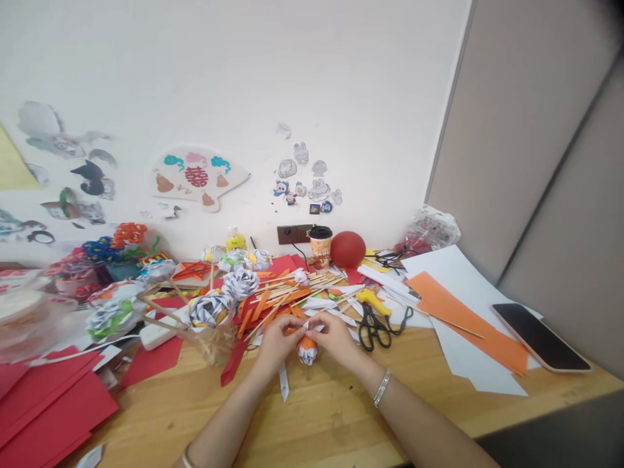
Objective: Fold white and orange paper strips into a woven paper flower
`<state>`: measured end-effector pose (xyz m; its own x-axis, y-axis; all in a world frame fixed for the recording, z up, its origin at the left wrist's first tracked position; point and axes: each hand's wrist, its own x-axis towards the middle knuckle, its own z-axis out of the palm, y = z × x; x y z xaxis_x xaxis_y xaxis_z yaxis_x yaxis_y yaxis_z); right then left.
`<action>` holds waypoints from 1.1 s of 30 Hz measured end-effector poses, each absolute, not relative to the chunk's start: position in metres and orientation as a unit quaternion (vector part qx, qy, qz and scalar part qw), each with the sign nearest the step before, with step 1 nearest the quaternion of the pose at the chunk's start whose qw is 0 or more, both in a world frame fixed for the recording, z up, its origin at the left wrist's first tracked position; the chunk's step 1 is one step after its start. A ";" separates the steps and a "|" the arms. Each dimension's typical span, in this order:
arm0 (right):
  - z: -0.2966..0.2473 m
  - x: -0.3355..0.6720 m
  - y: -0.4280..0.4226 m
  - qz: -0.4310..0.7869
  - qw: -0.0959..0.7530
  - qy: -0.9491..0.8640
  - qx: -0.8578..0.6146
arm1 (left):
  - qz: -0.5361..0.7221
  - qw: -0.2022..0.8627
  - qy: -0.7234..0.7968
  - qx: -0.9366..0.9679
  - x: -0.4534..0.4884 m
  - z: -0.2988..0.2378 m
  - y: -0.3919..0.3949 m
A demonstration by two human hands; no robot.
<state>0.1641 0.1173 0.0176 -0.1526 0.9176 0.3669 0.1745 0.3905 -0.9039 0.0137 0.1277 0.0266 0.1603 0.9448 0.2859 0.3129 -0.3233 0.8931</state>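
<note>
My left hand (277,340) and my right hand (337,338) meet over the wooden table (322,416), fingers pinched together on a small paper flower (307,350) of white printed and orange paper. A white paper strip (283,383) hangs down below my left hand. Just behind my hands lies a heap of wooden sticks and orange paper strips (287,296). Finished paper flowers on sticks (214,307) stand to the left. A silver bracelet is on my right wrist.
Black scissors (374,328) and a yellow glue gun (373,300) lie right of my hands. Orange and white sheets (463,312) and a phone (541,338) sit at the far right. Red paper sheets (49,403) cover the left. A paper cup (320,247) and red ball (348,249) stand by the wall.
</note>
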 end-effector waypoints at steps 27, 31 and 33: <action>0.023 0.175 0.120 0.463 0.590 -0.559 -0.353 | 0.296 0.758 0.317 0.487 0.010 0.043 0.107; 0.026 0.174 0.117 0.458 0.595 -0.565 -0.341 | 0.307 0.792 0.278 0.449 0.017 0.039 0.106; 0.029 0.173 0.114 0.464 0.578 -0.585 -0.330 | 0.325 0.788 0.272 0.447 0.019 0.039 0.106</action>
